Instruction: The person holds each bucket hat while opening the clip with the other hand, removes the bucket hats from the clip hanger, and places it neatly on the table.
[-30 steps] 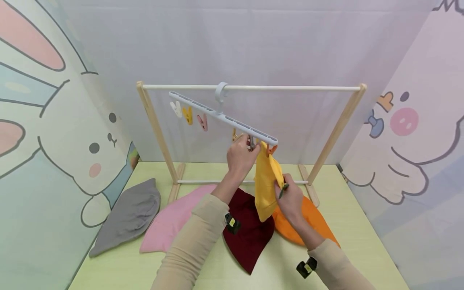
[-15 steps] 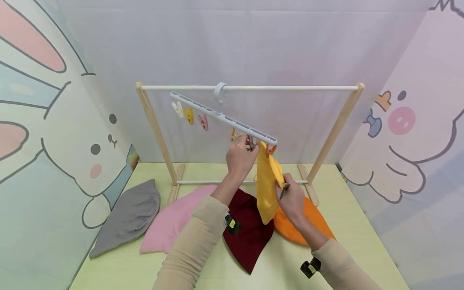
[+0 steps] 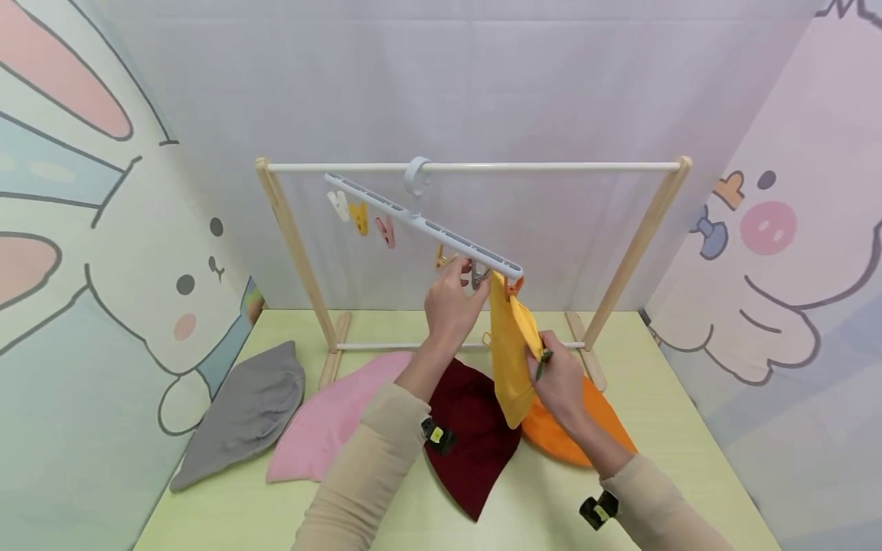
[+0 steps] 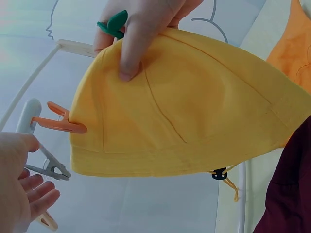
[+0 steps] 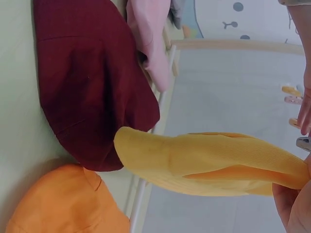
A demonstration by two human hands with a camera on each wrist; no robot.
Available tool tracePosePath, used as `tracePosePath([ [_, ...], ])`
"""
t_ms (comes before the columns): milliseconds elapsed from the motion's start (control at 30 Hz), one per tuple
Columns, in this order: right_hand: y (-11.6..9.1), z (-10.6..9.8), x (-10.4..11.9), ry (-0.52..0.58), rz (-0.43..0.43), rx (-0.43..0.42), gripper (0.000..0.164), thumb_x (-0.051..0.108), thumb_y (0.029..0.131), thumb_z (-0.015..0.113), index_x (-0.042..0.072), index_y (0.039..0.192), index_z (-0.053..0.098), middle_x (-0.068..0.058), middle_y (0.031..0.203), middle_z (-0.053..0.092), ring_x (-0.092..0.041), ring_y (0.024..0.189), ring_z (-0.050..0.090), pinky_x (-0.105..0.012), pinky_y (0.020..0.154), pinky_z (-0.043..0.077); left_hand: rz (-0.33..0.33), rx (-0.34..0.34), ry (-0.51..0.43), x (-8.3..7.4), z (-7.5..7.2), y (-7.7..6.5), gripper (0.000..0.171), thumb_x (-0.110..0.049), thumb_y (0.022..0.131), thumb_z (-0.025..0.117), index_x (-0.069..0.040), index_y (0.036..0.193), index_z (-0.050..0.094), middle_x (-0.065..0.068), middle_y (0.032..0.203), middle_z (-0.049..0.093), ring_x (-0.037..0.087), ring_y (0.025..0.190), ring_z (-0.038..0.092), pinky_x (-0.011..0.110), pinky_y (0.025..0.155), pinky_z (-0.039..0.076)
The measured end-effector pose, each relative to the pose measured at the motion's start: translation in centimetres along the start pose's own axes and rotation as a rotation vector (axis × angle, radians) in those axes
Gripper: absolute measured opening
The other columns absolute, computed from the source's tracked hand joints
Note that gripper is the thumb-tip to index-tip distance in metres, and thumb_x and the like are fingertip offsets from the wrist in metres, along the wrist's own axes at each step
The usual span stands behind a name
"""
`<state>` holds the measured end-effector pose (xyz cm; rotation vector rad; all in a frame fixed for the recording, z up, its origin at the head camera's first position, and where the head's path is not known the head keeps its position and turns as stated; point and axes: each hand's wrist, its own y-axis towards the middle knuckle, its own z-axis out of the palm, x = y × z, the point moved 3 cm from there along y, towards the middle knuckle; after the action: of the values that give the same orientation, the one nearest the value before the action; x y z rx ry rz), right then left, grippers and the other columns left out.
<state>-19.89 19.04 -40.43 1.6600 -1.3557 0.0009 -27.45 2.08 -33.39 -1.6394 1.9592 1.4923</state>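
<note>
Bunched at its crown, a yellow bucket hat (image 3: 511, 360) with a green leaf sprout (image 4: 115, 24) is pinched by my right hand (image 3: 558, 375), thumb on the cloth. An orange clothespin (image 4: 60, 121) under the hanger's near end bites the hat's side. My left hand (image 3: 451, 302) is at a grey clothespin (image 4: 51, 167) beside it, thumb and index finger at its handles and the other fingers loosely spread. That clothespin's tips are apart from the hat. The light-blue hanger (image 3: 420, 222) hangs askew from the rack's white rod (image 3: 551, 167).
White (image 3: 338, 205), yellow (image 3: 358, 218) and pink clothespins (image 3: 386, 231) dangle under the hanger's far half. On the table lie grey (image 3: 244, 413), pink (image 3: 334, 417), dark red (image 3: 475, 436) and orange hats (image 3: 565, 428). Wooden rack posts (image 3: 296, 245) flank the hanger.
My left fingers have spread slightly around the grey clothespin and moved a little left. The yellow hat has shifted slightly right and down with my right hand.
</note>
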Motion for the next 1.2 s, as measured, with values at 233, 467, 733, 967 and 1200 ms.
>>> tracePosePath([
  [233, 0.1, -0.3, -0.2, -0.018, -0.014, 0.043, 0.009, 0.005, 0.083, 0.062, 0.005, 0.092, 0.061, -0.006, 0.069, 0.061, -0.012, 0.049, 0.046, -0.025, 0.047, 0.041, 0.016, -0.006, 0.02, 0.1, -0.4, -0.5, 0.031, -0.028, 0.08, 0.067, -0.012, 0.106, 0.064, -0.002, 0.107, 0.065, 0.013, 0.085, 0.065, 0.03, 0.068, 0.051],
  [467, 0.1, -0.5, -0.4, -0.062, -0.063, 0.059, 0.011, 0.005, 0.081, 0.064, 0.007, 0.092, 0.061, -0.006, 0.072, 0.063, -0.011, 0.05, 0.049, -0.027, 0.047, 0.043, 0.041, 0.005, -0.01, -0.3, -0.5, -1.1, 0.028, -0.024, 0.079, 0.068, -0.01, 0.103, 0.066, 0.0, 0.099, 0.065, 0.015, 0.085, 0.064, 0.029, 0.068, 0.05],
  [733, 0.1, -0.7, -0.4, -0.077, -0.12, 0.075, 0.012, 0.005, 0.081, 0.064, 0.007, 0.092, 0.061, -0.006, 0.074, 0.064, -0.013, 0.054, 0.053, -0.029, 0.049, 0.045, 0.08, -0.02, -0.018, -1.0, -0.4, -1.8, 0.027, -0.025, 0.077, 0.071, -0.011, 0.1, 0.067, 0.0, 0.093, 0.065, 0.013, 0.08, 0.062, 0.026, 0.065, 0.049],
  [967, 0.0, -1.0, 0.0, -0.086, -0.161, 0.076, 0.013, 0.004, 0.079, 0.066, 0.007, 0.091, 0.061, -0.006, 0.072, 0.063, -0.011, 0.054, 0.054, -0.028, 0.048, 0.045, 0.112, 0.017, 0.015, -1.5, 0.2, -2.6, 0.027, -0.028, 0.078, 0.071, -0.01, 0.096, 0.067, 0.0, 0.092, 0.066, 0.013, 0.078, 0.064, 0.024, 0.064, 0.05],
  [1200, -0.1, -1.2, 0.2, -0.073, -0.238, 0.063, 0.01, 0.003, 0.079, 0.065, 0.006, 0.088, 0.062, -0.005, 0.071, 0.063, -0.013, 0.055, 0.055, -0.028, 0.049, 0.047, 0.095, 0.058, 0.043, -1.7, 0.8, -3.2, 0.025, -0.031, 0.08, 0.069, -0.01, 0.093, 0.066, -0.001, 0.092, 0.066, 0.016, 0.079, 0.065, 0.027, 0.063, 0.051],
])
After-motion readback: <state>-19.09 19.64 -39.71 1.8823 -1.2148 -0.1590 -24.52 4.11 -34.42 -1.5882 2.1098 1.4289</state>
